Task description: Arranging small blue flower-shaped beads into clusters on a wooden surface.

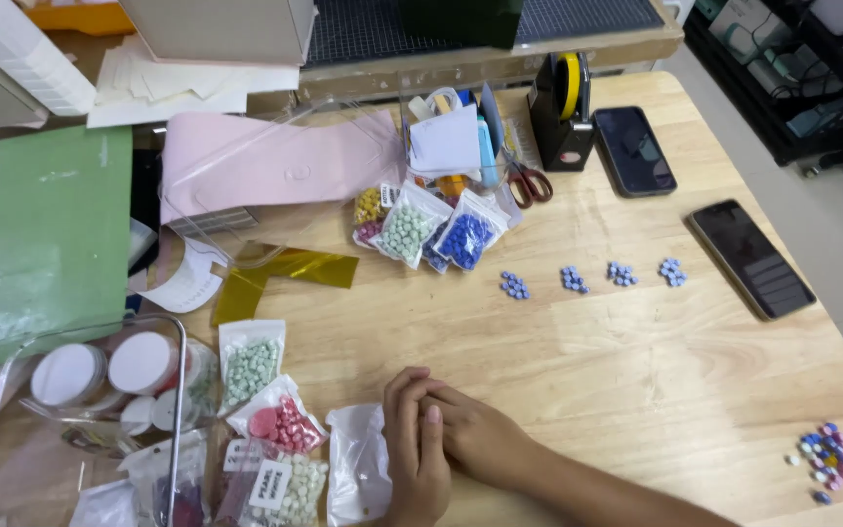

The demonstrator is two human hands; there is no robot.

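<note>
head view | left hand [414, 451] and right hand [475, 437] lie together, fingers overlapping, holding nothing, on the wooden table [578, 361] | left hand touches an empty clear zip bag [358, 466] | pink-bead bag [280, 422] just left | four blue bead clusters [592, 277] well apart beyond

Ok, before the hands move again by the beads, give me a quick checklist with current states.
1. Hands free: left hand and right hand rest clasped on the table, holding nothing: ok.
2. Four small blue bead piles sit in a separate row, apart from each other: ok.
3. Mixed bead pile lies near the table's right edge: not ok.
4. Clear bag beside the left hand, sealed or open: cannot tell.
5. Two phones lie clear of the beads: ok.
</note>
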